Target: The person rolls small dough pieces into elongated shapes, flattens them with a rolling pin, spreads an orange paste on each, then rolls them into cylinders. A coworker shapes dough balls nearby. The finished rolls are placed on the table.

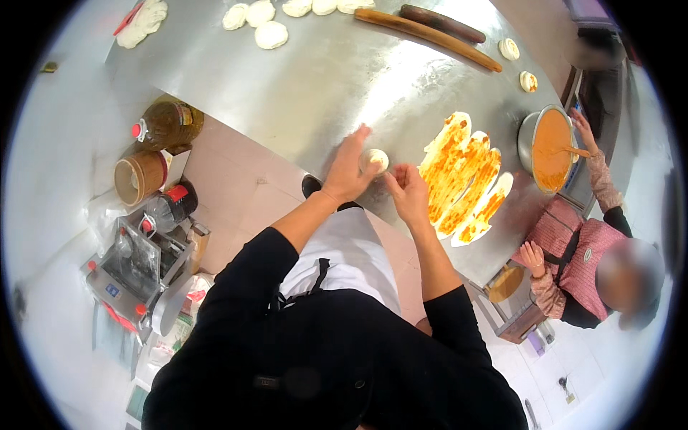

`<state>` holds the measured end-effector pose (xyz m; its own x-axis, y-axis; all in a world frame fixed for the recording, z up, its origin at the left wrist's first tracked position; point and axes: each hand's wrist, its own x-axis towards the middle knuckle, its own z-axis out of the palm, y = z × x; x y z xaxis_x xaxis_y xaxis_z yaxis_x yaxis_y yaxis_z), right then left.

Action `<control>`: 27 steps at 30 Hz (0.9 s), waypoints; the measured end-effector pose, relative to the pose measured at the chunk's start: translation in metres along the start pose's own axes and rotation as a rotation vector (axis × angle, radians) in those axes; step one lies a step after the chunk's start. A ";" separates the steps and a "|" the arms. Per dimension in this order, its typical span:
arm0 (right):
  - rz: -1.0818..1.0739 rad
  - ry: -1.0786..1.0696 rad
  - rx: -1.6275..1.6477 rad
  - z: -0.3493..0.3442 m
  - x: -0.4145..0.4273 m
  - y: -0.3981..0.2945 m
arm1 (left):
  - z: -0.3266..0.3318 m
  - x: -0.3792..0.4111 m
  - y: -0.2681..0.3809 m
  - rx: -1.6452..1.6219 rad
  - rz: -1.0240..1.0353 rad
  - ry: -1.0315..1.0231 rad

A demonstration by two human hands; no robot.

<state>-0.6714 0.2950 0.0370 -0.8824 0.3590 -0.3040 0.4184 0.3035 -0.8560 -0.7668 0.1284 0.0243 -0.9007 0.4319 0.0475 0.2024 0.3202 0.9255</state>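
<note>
A small coiled dough roll (374,160) stands near the front edge of the steel table. My left hand (350,169) curves around it, with the thumb at its near side and the fingers stretched beyond it. Just right of the roll is my right hand (410,192), its fingers bent towards the thumb. Whether anything is between those fingertips is too blurred to tell. Beside my right hand lie several long flattened dough strips (465,177), side by side and smeared with orange paste.
A metal bowl (529,141) of orange paste with a wooden handle stands at the right, near a person (578,252). Rolling pins (430,40), dough rolls (509,49) and dough rounds (271,35) lie farther back. An oil jug (169,123) stands below left.
</note>
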 end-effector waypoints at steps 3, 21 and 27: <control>-0.127 -0.117 -0.207 0.006 0.018 -0.053 | -0.043 -0.026 -0.032 0.039 -0.142 0.127; 0.057 -0.125 -0.082 0.042 0.029 -0.044 | -0.189 -0.233 -0.070 0.107 -0.514 0.169; 0.210 -0.103 0.111 0.064 0.039 -0.013 | -0.196 -0.233 -0.073 0.070 -0.479 0.129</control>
<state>-0.7251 0.2490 0.0091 -0.7982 0.3108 -0.5161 0.5737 0.1310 -0.8085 -0.6469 -0.1610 0.0196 -0.9382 0.1161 -0.3261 -0.2240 0.5146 0.8277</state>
